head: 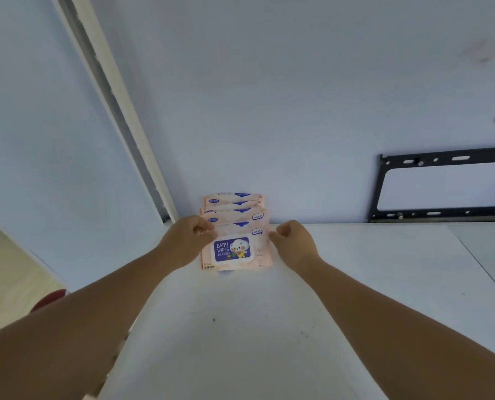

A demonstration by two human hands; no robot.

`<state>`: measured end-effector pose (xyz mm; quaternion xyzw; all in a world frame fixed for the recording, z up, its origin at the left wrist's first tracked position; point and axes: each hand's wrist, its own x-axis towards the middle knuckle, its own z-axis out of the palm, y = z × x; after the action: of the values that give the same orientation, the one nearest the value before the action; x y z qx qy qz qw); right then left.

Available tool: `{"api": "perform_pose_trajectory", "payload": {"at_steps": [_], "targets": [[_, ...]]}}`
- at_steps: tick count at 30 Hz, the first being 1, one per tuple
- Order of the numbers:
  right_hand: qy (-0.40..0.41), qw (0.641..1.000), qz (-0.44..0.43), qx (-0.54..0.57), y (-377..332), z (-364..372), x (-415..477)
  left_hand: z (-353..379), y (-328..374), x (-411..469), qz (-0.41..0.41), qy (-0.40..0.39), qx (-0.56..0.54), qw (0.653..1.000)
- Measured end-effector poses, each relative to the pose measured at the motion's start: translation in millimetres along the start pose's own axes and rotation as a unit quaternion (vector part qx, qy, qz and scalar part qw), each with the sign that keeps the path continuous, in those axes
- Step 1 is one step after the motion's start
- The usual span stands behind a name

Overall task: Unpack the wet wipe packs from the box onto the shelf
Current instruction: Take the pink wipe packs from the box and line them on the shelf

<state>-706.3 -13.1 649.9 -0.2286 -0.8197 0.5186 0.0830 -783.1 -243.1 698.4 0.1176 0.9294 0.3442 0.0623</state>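
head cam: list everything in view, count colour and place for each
wet wipe packs: at least four, exact count unclear, peach pink with blue labels, standing in a row on the shelf, the rearmost by the wall
front pack: one, peach pink with a blue and white BABY WIPES lid, nearest the camera
shelf: one, white, across the lower middle
wall: pale blue, behind the shelf
bracket: one, black metal, on the wall at right
door frame: one, white, slanting at left
red object: one, partly hidden, lower left
floor: beige, lower left
left hand: grips the front pack's left top edge
right hand: pinches its right top edge
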Motion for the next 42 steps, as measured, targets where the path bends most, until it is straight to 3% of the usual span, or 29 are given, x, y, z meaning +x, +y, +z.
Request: {"api": "perform_pose_trajectory", "payload": {"at_steps": [10,19,24,33,42], "targets": [[0.034,0.997,0.002,-0.063,19,-73,-108,19,43,-82,0.119,-0.144,-0.001,0.982],[0.029,0.988,0.052,-0.14,51,-142,-295,64,79,-198,0.197,-0.289,-0.041,0.936],[0.088,0.982,0.096,-0.134,88,-181,-382,100,98,-282,0.234,-0.371,-0.015,0.899],[0.148,0.97,0.16,-0.106,171,-238,-492,147,141,-374,0.273,-0.421,0.022,0.865],[0.081,0.934,0.303,-0.172,294,-319,-618,267,205,-482,0.281,-0.482,0.047,0.829]]}}
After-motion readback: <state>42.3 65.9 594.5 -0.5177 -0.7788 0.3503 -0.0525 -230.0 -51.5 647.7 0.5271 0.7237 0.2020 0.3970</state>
